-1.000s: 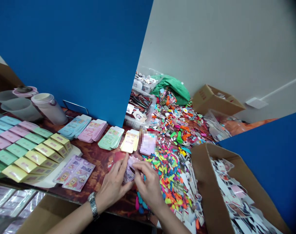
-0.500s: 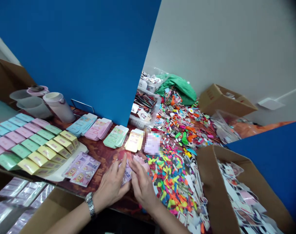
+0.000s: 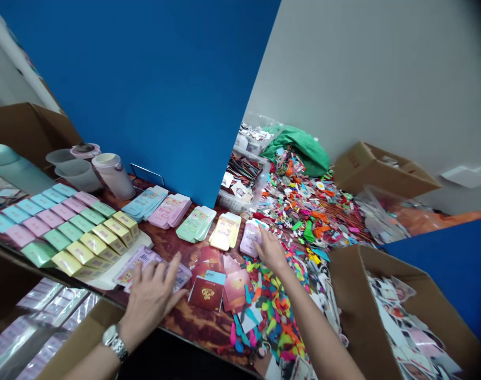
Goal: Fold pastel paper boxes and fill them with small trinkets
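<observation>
Head view, looking down on a wooden table top. Left hand, with a metal wristwatch, flat over lilac printed cards, fingers spread wide, tips on the cards, nothing gripped. Right hand stretched forward, fingers close together, tips at a small stack of lilac folded boxes; holding or only touching, cannot tell. Between both hands, red cards lying on the table. Just beside the right hand, a heap of colourful paper scraps; further right, an open cardboard box full of printed pieces.
</observation>
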{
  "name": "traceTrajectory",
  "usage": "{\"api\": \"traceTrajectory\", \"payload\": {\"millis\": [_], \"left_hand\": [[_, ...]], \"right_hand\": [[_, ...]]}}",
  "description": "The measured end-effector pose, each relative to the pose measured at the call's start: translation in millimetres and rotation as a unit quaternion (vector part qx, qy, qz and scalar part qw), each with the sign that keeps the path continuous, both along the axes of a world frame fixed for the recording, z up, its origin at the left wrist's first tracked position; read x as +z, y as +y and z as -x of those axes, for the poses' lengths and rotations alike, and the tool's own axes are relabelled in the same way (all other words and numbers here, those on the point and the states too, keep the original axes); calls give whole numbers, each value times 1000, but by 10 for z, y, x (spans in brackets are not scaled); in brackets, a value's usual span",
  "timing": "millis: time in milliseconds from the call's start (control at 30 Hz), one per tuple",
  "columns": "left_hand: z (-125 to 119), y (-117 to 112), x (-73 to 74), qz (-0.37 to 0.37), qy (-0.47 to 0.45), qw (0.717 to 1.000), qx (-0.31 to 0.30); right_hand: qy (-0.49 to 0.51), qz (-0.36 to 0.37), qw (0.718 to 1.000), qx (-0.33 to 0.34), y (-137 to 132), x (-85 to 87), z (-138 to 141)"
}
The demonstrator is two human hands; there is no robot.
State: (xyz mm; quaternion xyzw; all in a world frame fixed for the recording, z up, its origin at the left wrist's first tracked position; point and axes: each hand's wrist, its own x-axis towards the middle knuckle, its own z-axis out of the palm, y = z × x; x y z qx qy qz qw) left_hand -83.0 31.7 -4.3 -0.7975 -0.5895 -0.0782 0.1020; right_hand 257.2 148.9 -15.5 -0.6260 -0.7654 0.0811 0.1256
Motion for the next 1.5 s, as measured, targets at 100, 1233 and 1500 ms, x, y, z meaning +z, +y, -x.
{"api": "traceTrajectory", "payload": {"millis": [100, 1233, 1500], "left_hand": [[137, 65, -88, -27, 33, 999, 27], [-1275, 324, 158, 42, -361, 928, -84], [-1166, 271, 135, 72, -394, 911, -97]], "right_hand": [[-29, 35, 999, 16, 215, -108, -213], [305, -72, 949, 42, -812, 926, 762], [303, -132, 942, 56, -943, 819, 781]]}}
